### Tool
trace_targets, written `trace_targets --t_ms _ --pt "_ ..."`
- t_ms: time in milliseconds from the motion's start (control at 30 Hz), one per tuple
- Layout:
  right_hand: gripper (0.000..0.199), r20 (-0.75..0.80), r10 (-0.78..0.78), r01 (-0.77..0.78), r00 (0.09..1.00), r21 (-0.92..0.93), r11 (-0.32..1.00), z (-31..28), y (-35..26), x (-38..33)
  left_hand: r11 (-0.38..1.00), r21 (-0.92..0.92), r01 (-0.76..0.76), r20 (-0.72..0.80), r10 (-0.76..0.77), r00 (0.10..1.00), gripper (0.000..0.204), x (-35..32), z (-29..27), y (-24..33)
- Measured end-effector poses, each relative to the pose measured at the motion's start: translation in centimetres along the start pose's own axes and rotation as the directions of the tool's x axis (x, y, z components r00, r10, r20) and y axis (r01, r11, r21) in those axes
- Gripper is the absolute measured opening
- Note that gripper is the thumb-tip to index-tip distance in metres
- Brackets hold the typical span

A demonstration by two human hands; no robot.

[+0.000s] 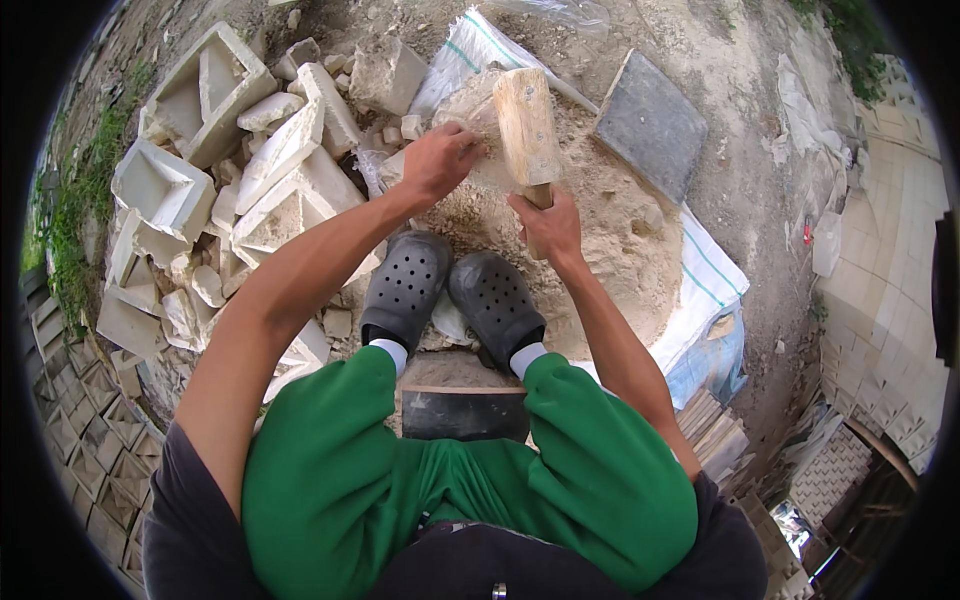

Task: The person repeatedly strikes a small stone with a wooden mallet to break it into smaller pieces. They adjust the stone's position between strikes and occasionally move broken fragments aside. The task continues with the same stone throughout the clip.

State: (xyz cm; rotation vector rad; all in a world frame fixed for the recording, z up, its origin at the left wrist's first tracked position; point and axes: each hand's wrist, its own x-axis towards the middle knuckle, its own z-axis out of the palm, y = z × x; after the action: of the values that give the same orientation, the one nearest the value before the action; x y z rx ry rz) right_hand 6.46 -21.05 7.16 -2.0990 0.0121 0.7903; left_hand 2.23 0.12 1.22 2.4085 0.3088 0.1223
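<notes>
My right hand grips the handle of a wooden mallet. The mallet's pale, worn block head points away from me, above a heap of crushed beige rubble. To its left my left hand hovers at the heap's edge, fingers curled in and pressed together. Whatever those fingers hold, if anything, is too small or hidden to name. A pale lump lies just beyond that hand, partly behind the mallet head. Beneath the rubble spreads a white woven sack with green-blue stripes.
Broken cream-coloured moulded blocks pile up on the left. A dark square slab lies beyond the heap at the right. My grey clogs stand at the near edge of the rubble. Stacked thin slats sit by my right elbow.
</notes>
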Motion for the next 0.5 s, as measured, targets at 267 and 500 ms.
trace_targets --t_ms 267,500 --pt "0.036 0.000 0.039 -0.039 0.999 0.016 0.999 -0.3 0.7 -0.1 1.000 -0.017 -0.025 -0.042 0.024 0.999 0.024 0.5 0.3 -0.5" --pt "0.046 0.060 0.045 -0.044 0.997 -0.023 0.999 -0.4 -0.5 0.2 0.998 -0.036 -0.051 -0.086 0.048 0.995 0.031 1.4 0.0 -0.8"
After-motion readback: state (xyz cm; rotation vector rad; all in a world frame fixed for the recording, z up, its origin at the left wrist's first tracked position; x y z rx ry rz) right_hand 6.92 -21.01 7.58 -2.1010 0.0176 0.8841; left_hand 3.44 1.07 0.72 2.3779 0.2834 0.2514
